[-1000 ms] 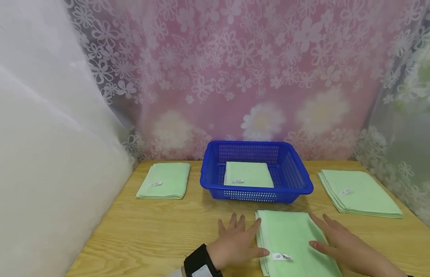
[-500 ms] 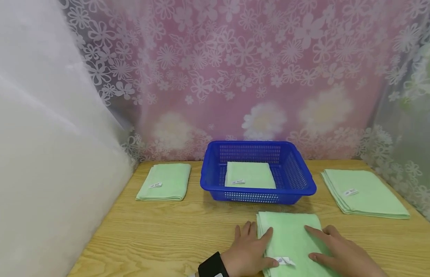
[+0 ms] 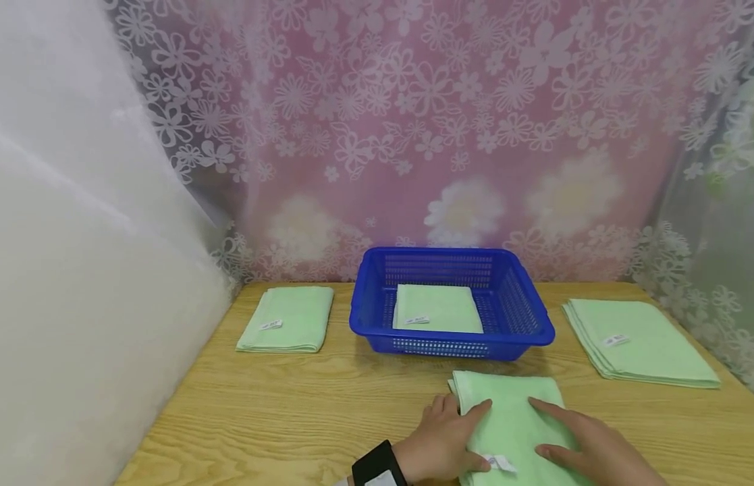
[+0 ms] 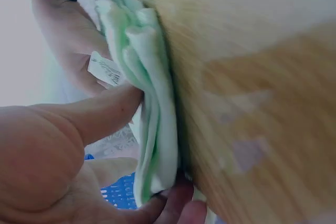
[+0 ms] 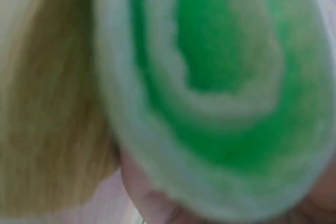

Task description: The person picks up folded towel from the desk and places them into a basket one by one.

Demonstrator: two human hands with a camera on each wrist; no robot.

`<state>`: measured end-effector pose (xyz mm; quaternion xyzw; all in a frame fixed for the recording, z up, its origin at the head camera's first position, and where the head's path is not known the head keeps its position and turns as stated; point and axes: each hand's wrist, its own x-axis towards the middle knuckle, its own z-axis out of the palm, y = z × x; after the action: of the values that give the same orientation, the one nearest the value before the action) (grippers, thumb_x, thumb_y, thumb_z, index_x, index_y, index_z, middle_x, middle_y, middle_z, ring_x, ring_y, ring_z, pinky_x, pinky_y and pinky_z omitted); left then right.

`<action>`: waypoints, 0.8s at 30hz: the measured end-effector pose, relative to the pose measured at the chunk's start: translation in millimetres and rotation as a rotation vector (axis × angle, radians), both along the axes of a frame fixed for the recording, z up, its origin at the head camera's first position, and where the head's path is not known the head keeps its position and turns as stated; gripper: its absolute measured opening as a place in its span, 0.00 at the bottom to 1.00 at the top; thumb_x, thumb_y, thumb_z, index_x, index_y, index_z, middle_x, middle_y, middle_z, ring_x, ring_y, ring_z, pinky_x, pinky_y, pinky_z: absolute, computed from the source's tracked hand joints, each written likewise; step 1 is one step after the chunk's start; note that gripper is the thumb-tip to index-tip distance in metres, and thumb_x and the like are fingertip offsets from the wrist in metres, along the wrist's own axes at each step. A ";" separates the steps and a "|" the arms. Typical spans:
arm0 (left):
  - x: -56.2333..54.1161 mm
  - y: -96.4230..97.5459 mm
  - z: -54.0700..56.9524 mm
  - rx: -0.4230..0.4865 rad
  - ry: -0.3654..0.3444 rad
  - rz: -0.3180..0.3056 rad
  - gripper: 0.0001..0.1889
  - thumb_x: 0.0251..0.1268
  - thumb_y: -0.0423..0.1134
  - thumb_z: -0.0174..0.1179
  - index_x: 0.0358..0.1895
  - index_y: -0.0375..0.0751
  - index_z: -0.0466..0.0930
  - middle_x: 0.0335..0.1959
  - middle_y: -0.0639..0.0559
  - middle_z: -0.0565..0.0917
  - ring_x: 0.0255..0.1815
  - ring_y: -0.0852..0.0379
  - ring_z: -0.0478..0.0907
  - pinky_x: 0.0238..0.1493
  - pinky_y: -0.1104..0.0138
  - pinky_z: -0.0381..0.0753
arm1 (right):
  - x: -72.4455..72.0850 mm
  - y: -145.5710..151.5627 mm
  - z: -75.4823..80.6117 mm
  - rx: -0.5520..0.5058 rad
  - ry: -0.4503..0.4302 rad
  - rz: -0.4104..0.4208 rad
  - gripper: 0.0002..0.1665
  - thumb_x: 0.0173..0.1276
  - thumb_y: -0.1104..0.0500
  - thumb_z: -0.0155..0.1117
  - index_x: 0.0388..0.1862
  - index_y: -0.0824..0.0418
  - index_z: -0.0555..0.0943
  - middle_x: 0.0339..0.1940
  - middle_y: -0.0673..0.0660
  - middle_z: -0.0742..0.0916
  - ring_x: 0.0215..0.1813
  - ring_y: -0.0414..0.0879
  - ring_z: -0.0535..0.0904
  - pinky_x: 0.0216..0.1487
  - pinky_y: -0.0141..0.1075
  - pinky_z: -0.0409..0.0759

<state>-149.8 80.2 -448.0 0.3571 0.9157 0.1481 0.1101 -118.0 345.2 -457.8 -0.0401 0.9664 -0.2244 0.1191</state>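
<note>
A folded light green towel (image 3: 510, 418) with a small white tag (image 3: 499, 463) lies at the front of the table. My left hand (image 3: 440, 435), wearing a black wristband, grips its left side. In the left wrist view, the thumb presses the folded layers (image 4: 157, 108) and the fingertips reach under them. On the opposite side, my right hand (image 3: 589, 445) holds the towel, index finger and thumb lying on top. The right wrist view shows the towel's fold (image 5: 220, 145) bulging up close, with parts of the hand (image 5: 144, 190) on both sides of it; the other fingers are hidden.
Behind the towel stands a blue plastic basket (image 3: 452, 341) with one folded green towel (image 3: 437, 307) inside. Another folded towel (image 3: 288, 318) lies at the left, one more towel (image 3: 640, 341) at the right. Floral curtains (image 3: 377, 135) hang behind the wooden table (image 3: 279, 405).
Both hands have come down onto the front towel and closed on its sides. The left hand has moved right, its fingers going from spread to curled around the edge.
</note>
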 end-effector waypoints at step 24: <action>-4.6 10.5 5.2 0.069 -0.216 0.015 0.39 0.61 0.50 0.71 0.75 0.53 0.65 0.66 0.60 0.76 0.62 0.67 0.73 0.59 0.70 0.74 | 2.2 6.4 -3.0 -0.048 0.007 0.007 0.47 0.58 0.38 0.73 0.73 0.57 0.72 0.64 0.71 0.79 0.63 0.76 0.72 0.52 0.67 0.74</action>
<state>-154.4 90.7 -442.8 0.3355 0.8956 0.2179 0.1947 -115.8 351.6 -460.8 -0.0469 0.9610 -0.2469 0.1154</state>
